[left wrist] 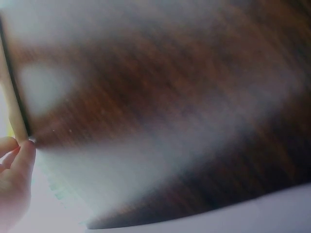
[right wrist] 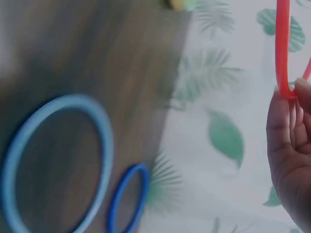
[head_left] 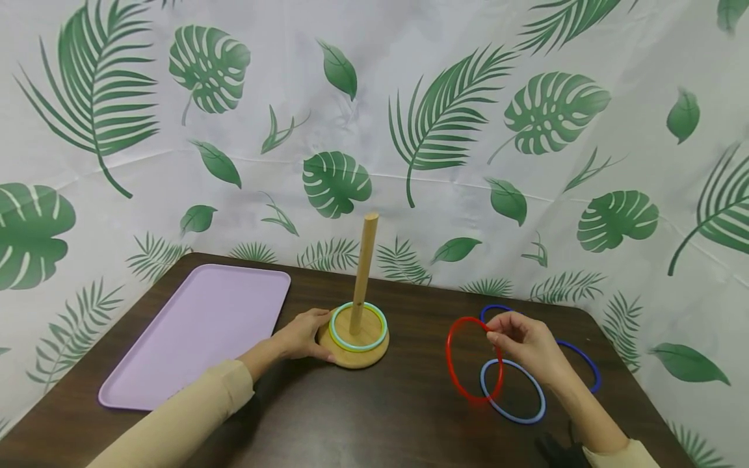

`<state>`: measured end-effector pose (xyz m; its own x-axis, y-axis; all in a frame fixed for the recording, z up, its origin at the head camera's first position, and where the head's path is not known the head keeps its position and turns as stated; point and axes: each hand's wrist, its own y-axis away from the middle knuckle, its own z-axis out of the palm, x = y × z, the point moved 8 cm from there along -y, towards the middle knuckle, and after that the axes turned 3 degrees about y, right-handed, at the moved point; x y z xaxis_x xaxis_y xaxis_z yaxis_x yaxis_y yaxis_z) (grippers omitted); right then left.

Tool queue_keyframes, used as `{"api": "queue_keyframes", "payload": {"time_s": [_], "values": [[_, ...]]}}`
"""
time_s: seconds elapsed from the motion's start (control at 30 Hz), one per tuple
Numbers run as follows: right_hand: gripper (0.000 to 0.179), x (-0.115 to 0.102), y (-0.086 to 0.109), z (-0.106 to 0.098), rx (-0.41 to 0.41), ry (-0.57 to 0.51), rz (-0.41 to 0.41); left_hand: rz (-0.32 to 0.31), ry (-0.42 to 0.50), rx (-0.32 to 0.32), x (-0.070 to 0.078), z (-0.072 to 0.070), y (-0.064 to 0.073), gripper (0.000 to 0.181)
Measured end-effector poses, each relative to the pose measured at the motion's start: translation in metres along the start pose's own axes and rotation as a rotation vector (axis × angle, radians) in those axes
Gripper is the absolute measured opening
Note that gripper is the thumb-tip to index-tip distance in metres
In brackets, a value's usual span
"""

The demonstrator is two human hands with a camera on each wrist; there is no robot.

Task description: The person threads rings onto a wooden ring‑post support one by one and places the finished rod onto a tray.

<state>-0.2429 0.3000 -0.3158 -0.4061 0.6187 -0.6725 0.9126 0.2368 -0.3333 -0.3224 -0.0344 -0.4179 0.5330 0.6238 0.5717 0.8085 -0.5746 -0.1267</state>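
A wooden stand (head_left: 365, 359) with an upright peg (head_left: 365, 266) stands on the table. A light turquoise ring (head_left: 386, 325) lies round the peg's foot, over a yellow-green ring (head_left: 351, 350). My left hand (head_left: 298, 336) holds the left edge of the round base, thumb in front and fingers behind. In the left wrist view the hand (left wrist: 18, 170) shows only at the left edge. Between thumb and fingertips, my right hand (head_left: 529, 348) pinches a red ring (head_left: 448, 354), which hangs upright above the table. Below it lies a light blue ring (head_left: 523, 421).
Two dark blue rings lie partly hidden by the right hand and arm, one behind (head_left: 496, 307) and one to the right (head_left: 592, 364). A lilac tray (head_left: 216, 318) occupies the left of the dark wooden table (head_left: 328, 422). Behind hangs a leaf-patterned cloth (head_left: 374, 130).
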Motion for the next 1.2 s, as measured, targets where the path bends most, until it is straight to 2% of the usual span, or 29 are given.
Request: {"api": "queue_keyframes", "payload": {"time_s": [0.1,0.23,0.4,0.5,0.7,0.97,1.2], "values": [[0.012,-0.009,-0.011,-0.003,0.063,-0.015,0.045,-0.002,0.000,-0.001,0.000,0.000,0.000,0.091],[0.020,-0.019,-0.025,-0.003,0.107,-0.029,0.112,0.010,-0.007,-0.002,0.001,0.000,0.000,0.091],[0.029,-0.037,-0.045,0.000,0.147,-0.156,0.154,0.015,0.000,0.001,0.000,0.000,-0.001,0.091],[0.026,-0.051,-0.057,0.000,0.177,-0.258,0.149,0.005,0.017,-0.002,0.000,0.000,-0.001,0.090],[0.017,-0.077,-0.082,0.001,0.216,-0.385,0.103,-0.002,0.027,-0.004,0.000,0.000,0.000,0.090],[0.011,-0.096,-0.114,0.011,0.235,-0.432,0.069,-0.015,0.038,-0.009,-0.001,0.000,0.000,0.090],[0.020,-0.104,-0.130,0.021,0.249,-0.429,0.047,-0.015,0.035,-0.003,-0.002,0.000,0.000,0.091]]}}
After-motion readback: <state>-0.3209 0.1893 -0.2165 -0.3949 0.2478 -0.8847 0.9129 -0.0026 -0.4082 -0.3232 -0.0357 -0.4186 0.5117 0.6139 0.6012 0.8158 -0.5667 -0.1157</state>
